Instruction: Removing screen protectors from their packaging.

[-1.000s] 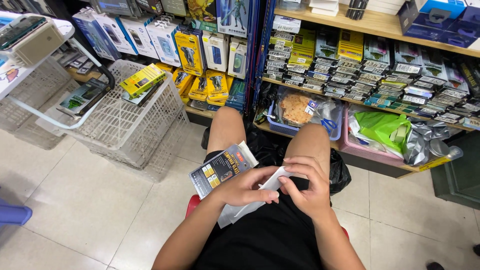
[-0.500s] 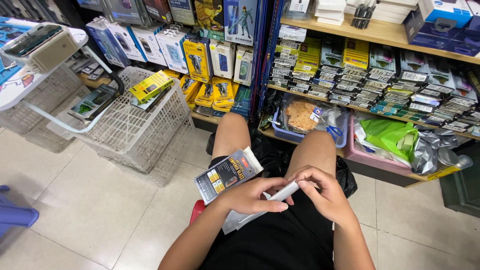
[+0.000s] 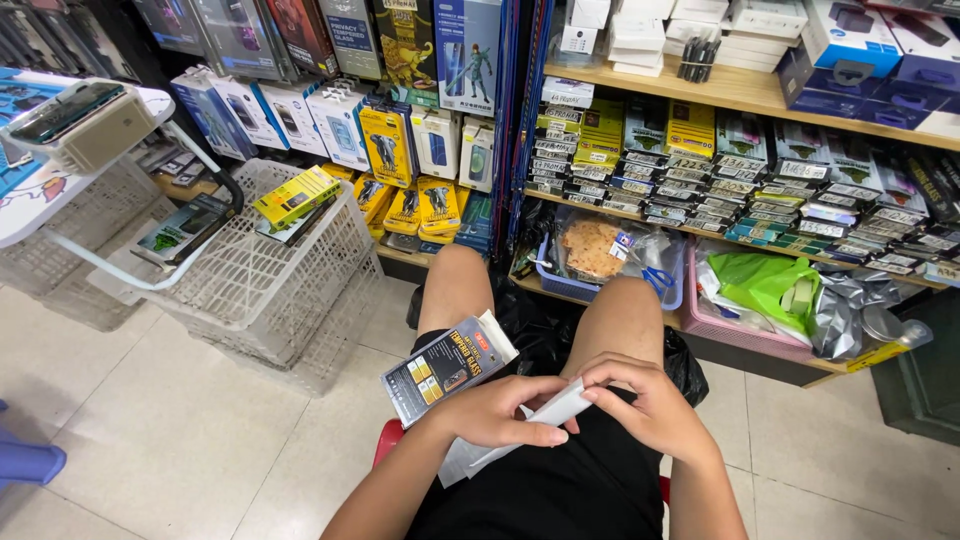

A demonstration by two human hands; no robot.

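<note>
Seated person: left hand (image 3: pixel 497 410) and right hand (image 3: pixel 650 405) both pinch a white sleeve (image 3: pixel 545 412) over the lap, apparently mid-unpacking; the dark retail box (image 3: pixel 447 365) rests just beyond the left hand's grip. Sliding the contents out calls for a steady pull.

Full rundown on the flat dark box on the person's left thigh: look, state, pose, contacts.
The flat dark rectangular retail box looks like printed card, grey-black with a yellow panel, small picture squares and a red corner mark. Its white end flap at the upper right stands open. It lies face up, tilted diagonally across the left thigh. The left hand sits at its lower right edge; whether they touch, I cannot tell. Both hands hold a thin white sleeve beside it.
</note>
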